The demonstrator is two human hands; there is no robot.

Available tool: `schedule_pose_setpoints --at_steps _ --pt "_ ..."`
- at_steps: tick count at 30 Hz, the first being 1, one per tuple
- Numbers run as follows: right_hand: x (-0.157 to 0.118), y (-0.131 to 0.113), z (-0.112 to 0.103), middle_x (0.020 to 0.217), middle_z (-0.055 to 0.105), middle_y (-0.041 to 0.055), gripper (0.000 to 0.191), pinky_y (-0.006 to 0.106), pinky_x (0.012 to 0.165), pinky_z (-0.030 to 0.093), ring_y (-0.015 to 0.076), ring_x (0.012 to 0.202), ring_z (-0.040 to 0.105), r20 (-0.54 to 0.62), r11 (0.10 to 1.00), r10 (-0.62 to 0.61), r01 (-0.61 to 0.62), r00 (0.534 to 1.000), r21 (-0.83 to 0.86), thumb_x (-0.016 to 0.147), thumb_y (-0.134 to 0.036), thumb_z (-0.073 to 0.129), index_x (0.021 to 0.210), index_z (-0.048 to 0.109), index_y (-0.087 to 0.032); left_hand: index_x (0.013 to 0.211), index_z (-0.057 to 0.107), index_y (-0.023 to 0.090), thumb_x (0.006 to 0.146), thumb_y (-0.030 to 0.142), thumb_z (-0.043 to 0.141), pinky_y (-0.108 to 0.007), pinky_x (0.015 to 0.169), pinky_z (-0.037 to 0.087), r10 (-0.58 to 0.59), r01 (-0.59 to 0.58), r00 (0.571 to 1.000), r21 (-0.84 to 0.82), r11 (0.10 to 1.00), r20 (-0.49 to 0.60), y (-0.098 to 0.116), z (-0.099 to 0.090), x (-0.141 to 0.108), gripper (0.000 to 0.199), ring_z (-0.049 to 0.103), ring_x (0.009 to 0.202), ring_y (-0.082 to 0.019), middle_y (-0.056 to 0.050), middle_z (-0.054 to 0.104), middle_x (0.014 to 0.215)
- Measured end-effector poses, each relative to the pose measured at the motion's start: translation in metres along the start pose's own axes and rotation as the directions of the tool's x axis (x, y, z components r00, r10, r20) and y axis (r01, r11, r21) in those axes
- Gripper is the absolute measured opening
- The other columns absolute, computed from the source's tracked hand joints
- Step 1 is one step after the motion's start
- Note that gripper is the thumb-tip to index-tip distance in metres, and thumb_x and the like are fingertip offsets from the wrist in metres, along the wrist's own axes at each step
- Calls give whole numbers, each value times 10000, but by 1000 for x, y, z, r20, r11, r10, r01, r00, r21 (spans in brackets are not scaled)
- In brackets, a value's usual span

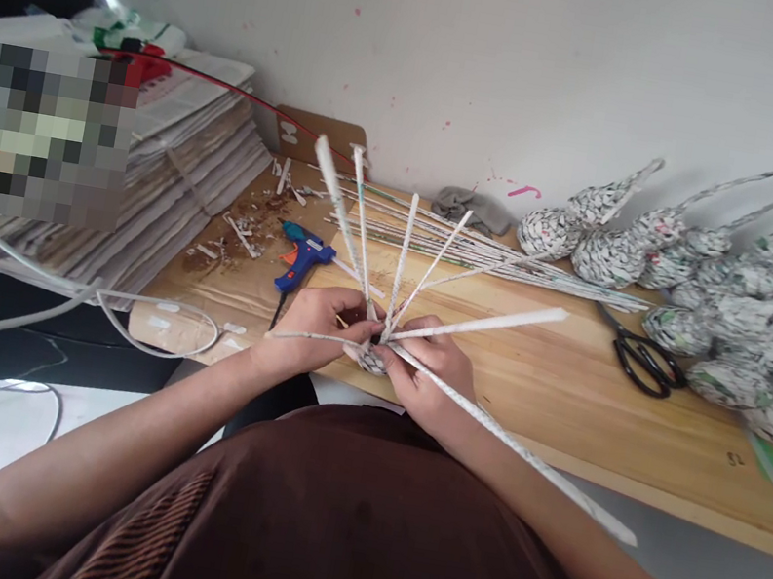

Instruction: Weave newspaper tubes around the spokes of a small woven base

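Between my two hands is a small woven paper piece [373, 359], near the front edge of the table. Several rolled paper strips fan out from it, upward and to the right. My left hand [317, 325] has its thumb and fingers closed on the piece's left side, with a thin strip lying across the hand. On the right side, my right hand [431, 366] pinches the piece where the strips meet. One long paper strip [509, 441] runs over my right hand and forearm toward the lower right.
A blue glue gun [304, 259] lies left of centre. Behind are loose paper rolls [510, 257] and a grey cloth [472, 210]. Black scissors [645, 361] and several woven paper gourd shapes [608, 257] are at right. Stacked newspapers [207, 146] stand at left.
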State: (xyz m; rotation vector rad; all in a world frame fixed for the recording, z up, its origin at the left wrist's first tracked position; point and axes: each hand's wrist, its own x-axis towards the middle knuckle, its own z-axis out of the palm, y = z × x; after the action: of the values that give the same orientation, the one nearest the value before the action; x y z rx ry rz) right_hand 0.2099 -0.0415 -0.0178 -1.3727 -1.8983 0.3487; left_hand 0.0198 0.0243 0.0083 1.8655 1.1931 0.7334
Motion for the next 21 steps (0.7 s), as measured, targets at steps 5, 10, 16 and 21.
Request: schedule_pose_setpoints --at_steps 5,10,16,21 --pt "1 -5 -5 1047 693 73 125 311 834 548 204 969 673 20 997 26 -28 999 65 910 -285 671 977 766 -237 875 737 145 759 420 730 -287 631 555 -133 150 985 -162 975 111 -1 -1 0 299 713 693 -210 -75 773 788" --pt "3 -7 -7 1011 695 68 98 317 780 548 208 931 676 61 996 61 -65 996 69 894 -275 688 927 774 -241 801 717 161 707 334 750 -276 613 532 -108 115 986 -51 992 129 8 -5 2 200 693 656 -195 -36 745 713" --pt "1 -5 -4 1011 707 59 112 306 828 557 190 926 685 2 988 49 -49 999 147 892 -263 692 977 764 -255 753 723 150 714 297 725 -271 640 524 -58 68 992 -87 994 109 10 -4 5 152 679 668 -181 -37 740 704" --pt "-1 -6 -4 992 715 64 121 323 873 571 191 939 691 -98 969 25 0 995 248 879 -186 685 973 738 -239 686 689 156 698 284 748 -258 603 509 -33 33 999 -136 990 1 7 -1 -3 142 654 623 -164 -25 715 660"
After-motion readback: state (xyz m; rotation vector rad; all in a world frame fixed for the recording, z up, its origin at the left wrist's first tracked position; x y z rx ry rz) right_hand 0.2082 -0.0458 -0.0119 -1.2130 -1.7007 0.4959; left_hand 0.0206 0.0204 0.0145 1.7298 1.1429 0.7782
